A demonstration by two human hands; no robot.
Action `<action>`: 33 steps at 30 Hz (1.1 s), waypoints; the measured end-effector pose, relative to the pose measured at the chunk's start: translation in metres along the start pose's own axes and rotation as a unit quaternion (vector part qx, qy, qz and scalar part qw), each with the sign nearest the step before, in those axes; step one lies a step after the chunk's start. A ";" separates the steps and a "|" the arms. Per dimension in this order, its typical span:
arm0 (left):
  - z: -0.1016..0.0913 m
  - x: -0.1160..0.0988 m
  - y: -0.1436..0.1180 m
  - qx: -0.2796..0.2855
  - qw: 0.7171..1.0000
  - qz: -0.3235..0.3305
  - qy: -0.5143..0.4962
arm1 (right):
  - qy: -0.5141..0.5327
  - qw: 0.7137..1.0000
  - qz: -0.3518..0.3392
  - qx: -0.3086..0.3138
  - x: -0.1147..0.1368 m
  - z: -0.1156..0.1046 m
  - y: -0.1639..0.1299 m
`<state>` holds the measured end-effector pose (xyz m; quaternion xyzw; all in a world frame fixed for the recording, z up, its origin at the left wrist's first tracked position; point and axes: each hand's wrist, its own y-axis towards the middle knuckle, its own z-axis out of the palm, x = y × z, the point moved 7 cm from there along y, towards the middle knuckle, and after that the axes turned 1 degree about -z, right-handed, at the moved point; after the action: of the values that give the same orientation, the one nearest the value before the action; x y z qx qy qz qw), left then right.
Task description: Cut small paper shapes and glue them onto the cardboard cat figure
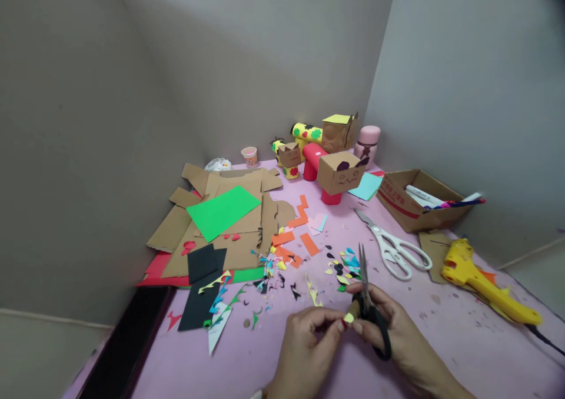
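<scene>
pink desk [441, 340], items listed from the black-handled scissors [368, 305]:
- right hand [397, 334]: fingers closed through the scissor handles, blades pointing up and away, nearly shut.
- left hand [309, 340]: fingertips pinched on a small yellow paper scrap [348, 317], held at the blade base.
- just beyond the scissors: coloured paper offcuts [339, 263], many already snipped into small shapes.
- further left: flattened cardboard [229, 234] with a green sheet [223, 210] on top, black paper [203, 293].
- right: white scissors [395, 249], yellow glue gun [481, 281], marker box [415, 202].
- far behind: finished cardboard animal figures [339, 172].
progress, judged: several figures done; trimming of small pieces under way, uncut sheets remain.
</scene>
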<state>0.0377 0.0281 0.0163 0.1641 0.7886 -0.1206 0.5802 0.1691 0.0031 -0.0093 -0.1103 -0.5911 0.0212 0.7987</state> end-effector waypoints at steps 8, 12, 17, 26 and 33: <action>-0.001 0.003 -0.001 -0.011 0.999 -0.026 -0.021 | -0.010 0.999 0.001 0.032 0.000 0.002 0.001; 0.001 0.005 0.001 -0.007 0.999 -0.031 -0.018 | -0.009 1.000 0.005 0.023 0.001 0.004 0.002; -0.003 0.013 0.004 -0.010 0.999 -0.048 -0.003 | -0.035 0.999 0.001 0.003 -0.001 0.001 0.003; -0.022 -0.020 0.052 0.002 0.960 0.027 0.278 | -0.040 0.999 -0.019 -0.003 0.001 -0.006 0.008; -0.055 -0.042 0.072 0.001 0.926 0.048 0.375 | -0.058 0.995 -0.060 -0.053 0.011 -0.014 0.008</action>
<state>0.0295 0.1105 0.0726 0.2358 0.9395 -0.0229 0.2473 0.1865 0.0105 -0.0047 -0.1157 -0.6423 -0.0522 0.7559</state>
